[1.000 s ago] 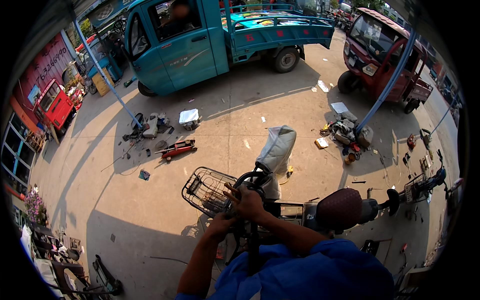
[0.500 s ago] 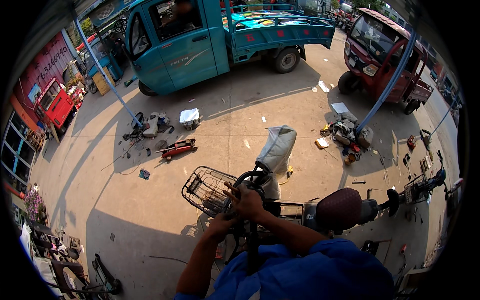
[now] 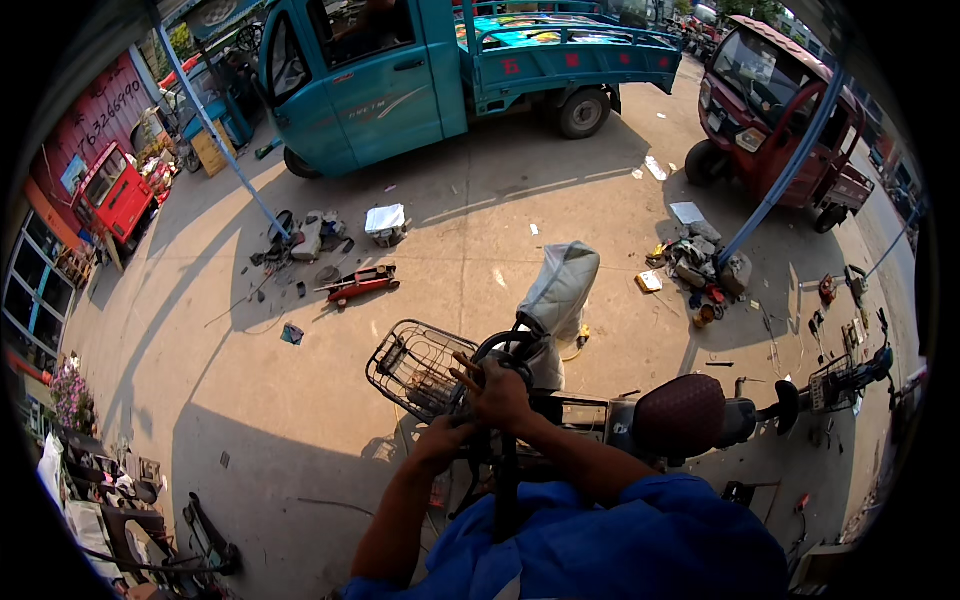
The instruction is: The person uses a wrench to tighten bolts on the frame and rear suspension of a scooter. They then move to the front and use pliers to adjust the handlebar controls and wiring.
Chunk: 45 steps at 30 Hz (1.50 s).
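I am working over the front of an electric scooter, whose dark maroon seat [image 3: 680,418] lies to the right. My right hand [image 3: 503,398] is closed by the handlebar, around a pair of pliers [image 3: 466,370]; their two brownish handles stick out to the left, and the jaws are hidden. Just below and to the left, my left hand [image 3: 441,443] has its fingers curled at the scooter's front; what they grip is hidden. A black wire basket [image 3: 405,360] sits ahead of my hands. Beyond them, a pale padded handlebar cover [image 3: 562,285] rises from the far grip.
A red floor jack [image 3: 360,286] and a white-topped box [image 3: 384,222] lie ahead on the concrete. A teal cargo tricycle [image 3: 380,100] stands beyond, a dark red one [image 3: 765,110] far right. Blue posts [image 3: 785,165] rise amid scattered parts. Another scooter [image 3: 850,375] is at right.
The view has shifted slightly. The basket and handlebar cover sit a little higher in the picture, and my left hand has risen slightly. My right hand keeps its hold on the pliers.
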Available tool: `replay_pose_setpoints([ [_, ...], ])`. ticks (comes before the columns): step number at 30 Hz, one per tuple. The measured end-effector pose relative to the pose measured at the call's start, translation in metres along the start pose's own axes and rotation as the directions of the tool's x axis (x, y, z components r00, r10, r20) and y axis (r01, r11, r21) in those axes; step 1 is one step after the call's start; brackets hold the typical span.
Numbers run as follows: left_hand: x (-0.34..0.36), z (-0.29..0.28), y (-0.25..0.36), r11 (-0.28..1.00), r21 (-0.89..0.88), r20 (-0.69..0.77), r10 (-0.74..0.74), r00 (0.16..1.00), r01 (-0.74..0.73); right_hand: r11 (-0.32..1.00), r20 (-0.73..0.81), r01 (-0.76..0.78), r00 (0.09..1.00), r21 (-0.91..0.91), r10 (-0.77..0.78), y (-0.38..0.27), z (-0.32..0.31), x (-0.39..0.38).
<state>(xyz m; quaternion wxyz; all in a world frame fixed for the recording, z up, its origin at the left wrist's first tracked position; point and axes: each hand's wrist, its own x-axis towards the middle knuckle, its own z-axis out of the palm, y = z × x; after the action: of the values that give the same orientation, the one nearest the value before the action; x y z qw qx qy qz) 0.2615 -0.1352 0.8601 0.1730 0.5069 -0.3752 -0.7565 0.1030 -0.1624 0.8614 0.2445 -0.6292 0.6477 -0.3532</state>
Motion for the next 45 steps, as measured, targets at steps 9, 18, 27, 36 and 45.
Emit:
replay_pose_setpoints([
  [9, 0.009, -0.004, -0.012, 0.998, 0.029, -0.013, 0.061, 0.998, -0.061, 1.0, 0.012, -0.001, 1.0, 0.024, 0.0, -0.002, -0.003, 0.001],
  [18, 0.003, -0.003, 0.003, 0.991, 0.06, 0.029, 0.114, 0.993, -0.116, 0.999, -0.025, 0.037, 0.999, 0.035, -0.036, 0.004, 0.001, 0.003],
  [27, -0.003, 0.006, -0.001, 0.985, -0.151, -0.029, 0.084, 0.996, -0.087, 0.992, 0.033, -0.055, 0.998, 0.116, 0.052, 0.005, -0.003, 0.0],
  [36, 0.002, -0.006, -0.006, 0.936, -0.353, 0.031, 0.022, 0.999, -0.01, 0.988, 0.073, -0.071, 0.995, 0.134, 0.062, 0.001, -0.006, 0.004],
  [45, 0.005, -0.014, -0.006, 0.923, -0.383, 0.111, 0.07, 0.991, -0.023, 0.956, 0.153, -0.106, 0.986, 0.273, 0.066, -0.001, -0.006, 0.006],
])
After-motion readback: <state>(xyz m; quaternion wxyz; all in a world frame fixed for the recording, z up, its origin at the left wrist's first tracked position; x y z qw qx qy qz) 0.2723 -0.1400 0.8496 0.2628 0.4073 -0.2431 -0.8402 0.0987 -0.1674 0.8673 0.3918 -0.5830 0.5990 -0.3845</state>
